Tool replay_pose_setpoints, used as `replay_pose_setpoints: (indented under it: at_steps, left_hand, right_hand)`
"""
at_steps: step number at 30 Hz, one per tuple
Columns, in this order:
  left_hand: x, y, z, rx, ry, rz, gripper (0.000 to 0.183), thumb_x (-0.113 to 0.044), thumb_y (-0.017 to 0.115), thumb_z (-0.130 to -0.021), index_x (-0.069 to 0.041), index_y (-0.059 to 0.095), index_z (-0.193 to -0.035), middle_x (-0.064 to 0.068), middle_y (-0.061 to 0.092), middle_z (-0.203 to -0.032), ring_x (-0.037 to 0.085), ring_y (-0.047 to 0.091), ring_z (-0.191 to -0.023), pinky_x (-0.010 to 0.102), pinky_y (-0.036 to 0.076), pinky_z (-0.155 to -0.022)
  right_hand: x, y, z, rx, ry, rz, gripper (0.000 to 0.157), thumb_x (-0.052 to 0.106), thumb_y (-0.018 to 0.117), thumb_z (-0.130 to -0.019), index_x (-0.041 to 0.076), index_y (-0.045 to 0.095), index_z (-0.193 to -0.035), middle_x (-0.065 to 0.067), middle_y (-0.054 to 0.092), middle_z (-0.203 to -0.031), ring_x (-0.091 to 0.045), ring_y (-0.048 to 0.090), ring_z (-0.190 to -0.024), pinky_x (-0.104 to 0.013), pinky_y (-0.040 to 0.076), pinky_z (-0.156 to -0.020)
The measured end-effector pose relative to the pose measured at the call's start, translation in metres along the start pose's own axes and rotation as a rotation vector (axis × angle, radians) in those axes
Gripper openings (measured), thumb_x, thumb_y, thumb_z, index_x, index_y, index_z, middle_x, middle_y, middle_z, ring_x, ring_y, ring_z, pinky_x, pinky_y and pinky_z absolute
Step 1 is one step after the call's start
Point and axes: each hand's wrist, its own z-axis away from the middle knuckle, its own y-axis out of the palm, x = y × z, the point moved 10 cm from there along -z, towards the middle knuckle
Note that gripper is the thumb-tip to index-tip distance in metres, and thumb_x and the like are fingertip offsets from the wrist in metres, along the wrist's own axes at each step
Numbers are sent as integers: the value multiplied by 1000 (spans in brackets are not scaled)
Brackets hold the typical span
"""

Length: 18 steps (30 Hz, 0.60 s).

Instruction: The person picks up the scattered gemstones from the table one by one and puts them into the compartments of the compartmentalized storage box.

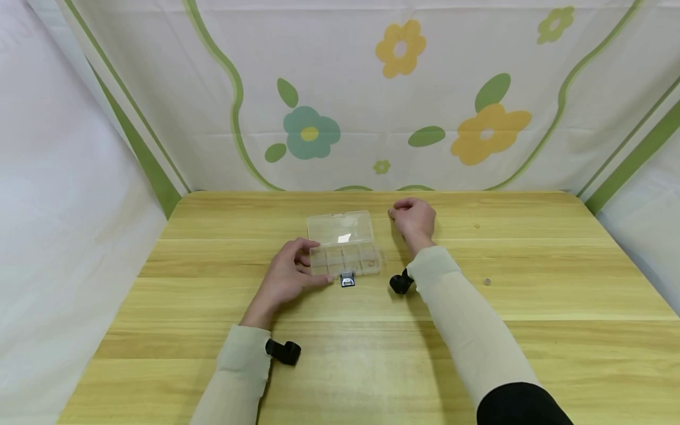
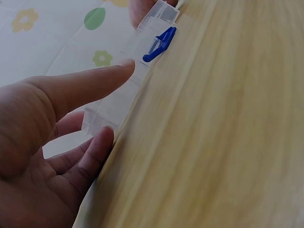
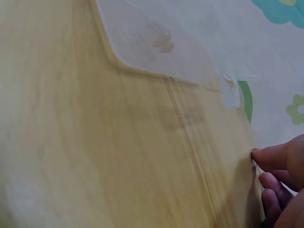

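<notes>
A clear plastic compartment box (image 1: pixel 345 260) lies on the table with its transparent lid (image 1: pixel 340 227) folded back. A blue latch (image 2: pixel 161 45) hangs at its front edge. My left hand (image 1: pixel 287 271) grips the box's left end, thumb along the front wall and fingers round the side. Through the box's clear wall a small brownish piece (image 3: pixel 164 42) shows in the right-hand compartment. Right of the lid, my right hand (image 1: pixel 415 221) is low over the table, thumb and forefinger pinched together. Between those fingertips only a sliver of a small thing (image 3: pixel 253 163) shows; its kind is hidden.
Two small pieces lie on the table to the right: a greyish round one (image 1: pixel 487 281) and a paler one (image 1: pixel 477 226) farther back. A flowered cloth (image 1: pixel 361 88) hangs behind the wooden table's (image 1: pixel 372 354) back edge, with white cloth at both sides.
</notes>
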Motion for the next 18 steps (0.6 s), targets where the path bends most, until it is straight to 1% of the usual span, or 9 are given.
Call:
replay_pose_setpoints:
  at_steps: [7,18]
  left_hand:
    - [-1,0,0,3,-9,-4,75,-14,100,-76,-12,65,-142,13,62,-123,27,58,-107,35,56,-91]
    - [1,-1,0,0,-7,-12,73,-16,99,-76,-13,65,-141,13,62,-124,27,58,-108,36,55,-92]
  right_hand:
    - [2,-2,-1,-13,-22,30,19,22,76,-100,13,80,-116,-11,77,-114,-30,71,-104,-45,56,-93]
    - [2,-2,3,-13,-28,-21,18,19,77,-100,9,80,-114,-13,76,-116,-34,68,-111,-50,56,-103]
